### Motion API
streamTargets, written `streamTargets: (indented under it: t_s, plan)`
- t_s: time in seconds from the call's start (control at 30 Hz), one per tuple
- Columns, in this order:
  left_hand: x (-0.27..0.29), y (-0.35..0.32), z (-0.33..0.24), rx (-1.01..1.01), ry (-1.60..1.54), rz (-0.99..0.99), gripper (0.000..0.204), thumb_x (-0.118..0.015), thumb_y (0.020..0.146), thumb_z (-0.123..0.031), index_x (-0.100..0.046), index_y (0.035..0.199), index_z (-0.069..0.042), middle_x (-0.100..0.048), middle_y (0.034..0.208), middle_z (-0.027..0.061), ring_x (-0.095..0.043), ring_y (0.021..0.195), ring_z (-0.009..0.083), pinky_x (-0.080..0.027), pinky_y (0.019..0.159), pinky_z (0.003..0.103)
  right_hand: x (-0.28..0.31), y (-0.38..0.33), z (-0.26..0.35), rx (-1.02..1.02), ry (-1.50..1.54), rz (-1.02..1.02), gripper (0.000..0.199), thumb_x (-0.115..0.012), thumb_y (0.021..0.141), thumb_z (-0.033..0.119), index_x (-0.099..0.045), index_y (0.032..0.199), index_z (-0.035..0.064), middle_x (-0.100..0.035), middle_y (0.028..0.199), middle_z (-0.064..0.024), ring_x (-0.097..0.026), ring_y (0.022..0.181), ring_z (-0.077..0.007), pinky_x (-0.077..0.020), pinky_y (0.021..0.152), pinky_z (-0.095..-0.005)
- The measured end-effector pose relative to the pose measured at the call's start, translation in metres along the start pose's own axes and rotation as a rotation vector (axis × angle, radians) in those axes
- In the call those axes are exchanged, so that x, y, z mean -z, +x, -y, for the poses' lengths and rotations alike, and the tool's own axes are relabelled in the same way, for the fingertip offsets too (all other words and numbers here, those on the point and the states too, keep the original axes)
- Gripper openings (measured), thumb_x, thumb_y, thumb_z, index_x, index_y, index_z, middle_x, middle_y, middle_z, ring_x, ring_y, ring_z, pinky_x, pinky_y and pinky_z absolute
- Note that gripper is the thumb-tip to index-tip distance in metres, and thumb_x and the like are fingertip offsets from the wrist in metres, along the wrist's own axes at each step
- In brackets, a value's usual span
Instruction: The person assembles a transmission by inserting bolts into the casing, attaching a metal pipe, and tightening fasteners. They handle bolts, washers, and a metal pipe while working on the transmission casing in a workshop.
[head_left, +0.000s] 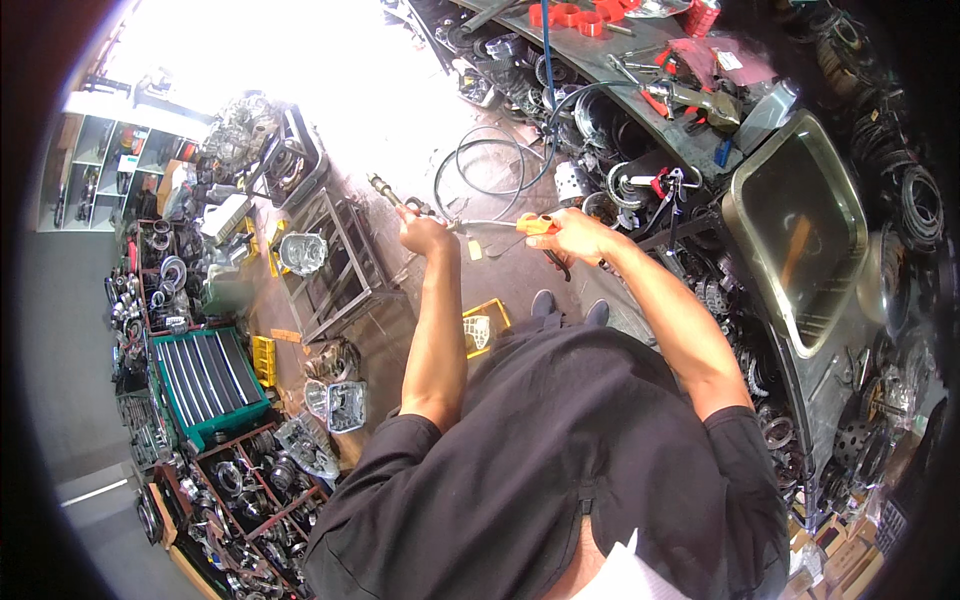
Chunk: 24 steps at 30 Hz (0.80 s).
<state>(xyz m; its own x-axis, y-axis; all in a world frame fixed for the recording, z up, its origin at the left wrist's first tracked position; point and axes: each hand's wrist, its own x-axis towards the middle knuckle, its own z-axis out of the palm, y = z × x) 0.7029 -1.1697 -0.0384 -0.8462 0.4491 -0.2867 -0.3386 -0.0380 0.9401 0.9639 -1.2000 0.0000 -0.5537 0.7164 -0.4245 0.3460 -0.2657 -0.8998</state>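
Observation:
My left hand [427,235] is closed around a slim metal rod-like piece [382,187] with a brass-coloured end, which points up and away to the left. My right hand [580,238] grips an orange-handled tool [538,225]; a dark curved part [558,262] hangs below the fingers. A thin grey line [490,223] runs between the two hands, and a small pale tag [475,250] dangles under it. The tool's exact kind is hidden by my fingers. Both hands are held up in front of me, apart from each other.
A dark coiled hose [462,165] lies beyond my hands. To the right stands a workbench with a metal tray [740,200]; a metal frame stand [335,270] is at left. By my feet sits a yellow crate [487,310]. Metal parts crowd both sides.

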Motion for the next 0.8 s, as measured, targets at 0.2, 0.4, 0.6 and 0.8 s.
streamTargets:
  t_s: [0.2,0.4,0.6,0.8]
  plan:
    - [-0.001,0.003,0.0,-0.027,-0.037,0.039,0.045,-0.049,0.109,-0.037,-0.059,0.081,-0.004,-0.048,0.062,0.0023,-0.044,0.043,0.0146,-0.036,0.039,0.033,0.006,-0.003,0.02,0.031,-0.084,0.009,0.036,-0.077,0.092,0.034,-0.073,0.107,0.0011,-0.062,0.072,-0.0016,-0.056,0.062,-0.0108,-0.0458,0.055,-0.0324]
    - [-0.007,0.005,-0.006,-0.093,-0.012,0.03,0.045,-0.051,0.109,-0.039,-0.059,0.082,-0.004,-0.049,0.063,0.0014,-0.043,0.044,0.0126,-0.035,0.038,0.031,0.006,0.001,0.028,-0.065,-0.074,-0.001,0.035,-0.078,0.092,0.032,-0.074,0.114,0.0042,-0.064,0.076,-0.001,-0.051,0.061,-0.0091,-0.0408,0.054,-0.0304]
    - [-0.011,0.002,-0.013,-0.1,-0.046,0.066,0.045,-0.05,0.109,-0.039,-0.053,0.077,-0.007,-0.043,0.057,-0.0003,-0.041,0.04,0.0125,-0.033,0.036,0.031,0.004,0.018,0.022,-0.174,-0.03,0.084,0.045,-0.069,0.096,0.02,-0.064,0.139,0.008,-0.069,0.136,-0.0046,-0.06,0.087,-0.0103,-0.0497,0.081,-0.0272]
    - [-0.007,0.016,-0.011,-0.032,-0.135,0.178,0.045,-0.05,0.109,-0.038,-0.05,0.075,-0.008,-0.038,0.053,-0.0021,-0.04,0.039,0.0112,-0.034,0.035,0.03,0.003,0.025,0.003,0.058,-0.059,0.002,0.044,-0.071,0.095,0.024,-0.066,0.137,0.01,-0.067,0.123,-0.0039,-0.058,0.106,-0.0132,-0.0441,0.093,-0.0299]
